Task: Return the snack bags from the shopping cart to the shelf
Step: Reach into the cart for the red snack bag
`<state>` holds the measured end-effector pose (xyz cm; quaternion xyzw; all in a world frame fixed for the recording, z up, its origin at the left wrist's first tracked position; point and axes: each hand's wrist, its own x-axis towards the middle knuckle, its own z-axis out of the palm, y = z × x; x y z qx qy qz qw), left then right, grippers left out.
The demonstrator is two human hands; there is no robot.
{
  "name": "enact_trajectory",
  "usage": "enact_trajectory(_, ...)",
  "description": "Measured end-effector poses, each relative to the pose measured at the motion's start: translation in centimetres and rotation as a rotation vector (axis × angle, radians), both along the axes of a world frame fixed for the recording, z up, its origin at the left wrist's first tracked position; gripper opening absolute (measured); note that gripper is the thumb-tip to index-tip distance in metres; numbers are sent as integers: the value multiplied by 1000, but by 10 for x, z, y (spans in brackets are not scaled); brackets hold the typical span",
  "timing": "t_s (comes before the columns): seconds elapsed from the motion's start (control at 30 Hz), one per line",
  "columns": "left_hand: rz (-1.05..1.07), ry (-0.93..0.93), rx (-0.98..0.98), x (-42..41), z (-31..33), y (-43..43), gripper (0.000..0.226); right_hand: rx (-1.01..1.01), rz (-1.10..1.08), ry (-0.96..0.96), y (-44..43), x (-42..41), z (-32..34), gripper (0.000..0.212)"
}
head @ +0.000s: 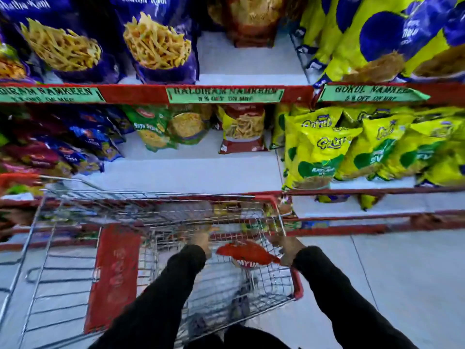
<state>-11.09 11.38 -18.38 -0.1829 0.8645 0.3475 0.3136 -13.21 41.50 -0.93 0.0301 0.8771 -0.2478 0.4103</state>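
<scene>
Inside the shopping cart (75, 248), your right hand (286, 250) grips a red snack bag (247, 253); your left hand (201, 239), beside it, looks unclenched.

Grocery shop aisle: shelves (191, 172) stacked with snack bags (315, 149), discount labels (224, 94), wire shopping cart (161, 210).

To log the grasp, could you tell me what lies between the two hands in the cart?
In the head view, a red snack bag lies between the left hand and right hand.
</scene>
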Motion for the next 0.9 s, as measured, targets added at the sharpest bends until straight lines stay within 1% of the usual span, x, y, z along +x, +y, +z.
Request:
enact_trajectory(0.03, -49, -34, 43, 11, -3, 2, 38, 29, 53, -63, 4, 8, -7, 58)
enact_trajectory(0.07, -123, -68, 34, 24, 17, 13, 54, 60, 110, -66, 7, 16, -16, 71)
enact_trajectory(0.1, -208, -36, 7, 33, 65, 29, 65, 83, 158, -87, 7, 22, -19, 81)
enact_trajectory(0.13, -225, 14, 16, 40, 96, 41, 68, 76, 167, -98, 8, 27, -24, 85)
enact_trajectory(0.17, -179, 60, 30, 45, 98, 49, 64, 63, 157, -93, 8, 32, -30, 86)
enact_trajectory(0.2, -127, 119, 26, 47, 95, 54, 58, 59, 125, -55, 5, 34, -36, 81)
enact_trajectory(0.23, -63, 157, 17, 45, 93, 58, 52, 55, 86, 9, 4, 36, -43, 70)
enact_trajectory(0.3, 80, 175, -8, 42, 92, 62, 41, 78, -23, 183, 0, 40, -49, 40)
enact_trajectory(0.33, 136, 187, -16, 42, 90, 62, 36, 89, -89, 252, -2, 42, -51, 31)
enact_trajectory(0.4, 171, 222, -16, 41, 88, 60, 28, 114, -167, 310, -5, 46, -48, 23)
enact_trajectory(0.47, 191, 243, 14, 41, 91, 60, 24, 102, -214, 331, -4, 47, -44, 21)
enact_trajectory(0.53, 233, 320, 53, 41, 101, 61, 21, 43, -283, 335, -1, 45, -33, 22)
enact_trajectory(0.57, 268, 363, 88, 41, 108, 61, 19, -3, -330, 345, 1, 44, -25, 21)
enact_trajectory(0.67, 376, 470, 190, 41, 135, 63, 19, -244, -466, 394, 6, 39, 6, 13)
enact_trajectory(0.7, 393, 504, 206, 40, 142, 63, 18, -304, -482, 419, 7, 36, 15, 13)
enact_trajectory(0.8, 484, 592, 320, 33, 174, 65, 11, -428, -530, 466, 6, 24, 40, 29)
enact_trajectory(0.87, 572, 639, 396, 24, 193, 67, 20, -515, -575, 504, 6, 14, 56, 19)
enact_trajectory(0.9, 601, 665, 427, 19, 203, 68, 19, -554, -579, 546, 6, 8, 63, 27)
